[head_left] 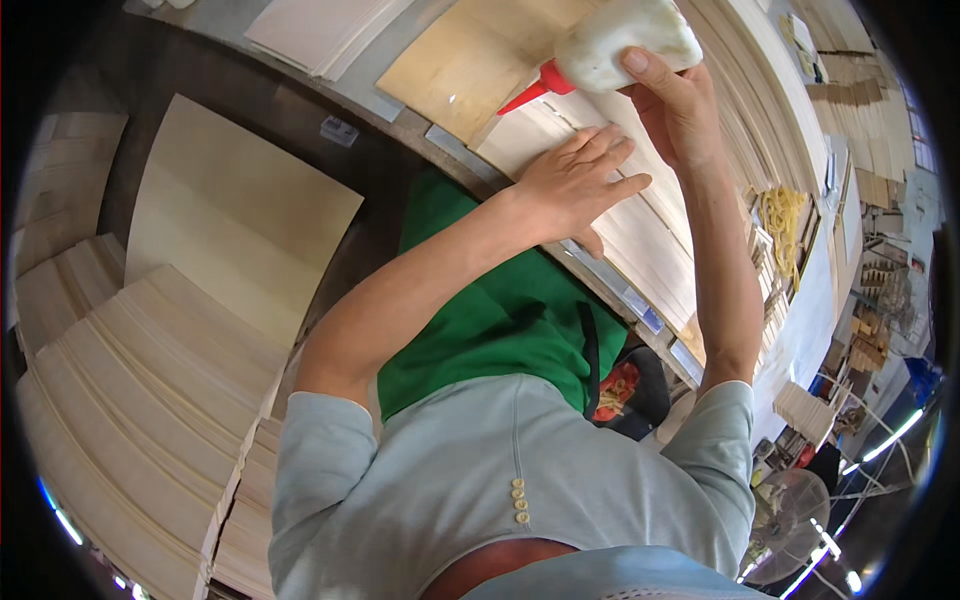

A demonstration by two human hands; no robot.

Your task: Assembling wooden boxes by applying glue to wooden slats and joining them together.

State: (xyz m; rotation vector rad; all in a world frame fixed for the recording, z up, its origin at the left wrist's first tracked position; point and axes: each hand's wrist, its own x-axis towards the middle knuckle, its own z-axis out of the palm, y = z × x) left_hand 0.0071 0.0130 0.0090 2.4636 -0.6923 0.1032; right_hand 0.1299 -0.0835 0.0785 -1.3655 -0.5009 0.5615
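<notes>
A white glue bottle [615,48] with a red pointed nozzle [538,88] lies tilted in the grip of my right hand [672,105], thumb across its side. The nozzle tip points down and left, close over the edge of the pale wooden boards [640,235]. My left hand [578,182] rests flat on those boards with its fingers spread, holding nothing. Whether glue is coming out of the tip is too small to tell. Beyond the nozzle a yellowish wooden sheet [440,75] lies on the workbench [405,128].
Tall stacks of thin wood sheets [150,390] stand at my left, with a larger loose sheet [240,215] on them. More long boards [760,80] are piled behind the bench. Yellow rubber bands [782,225] hang at the right. A fan [790,515] stands at lower right.
</notes>
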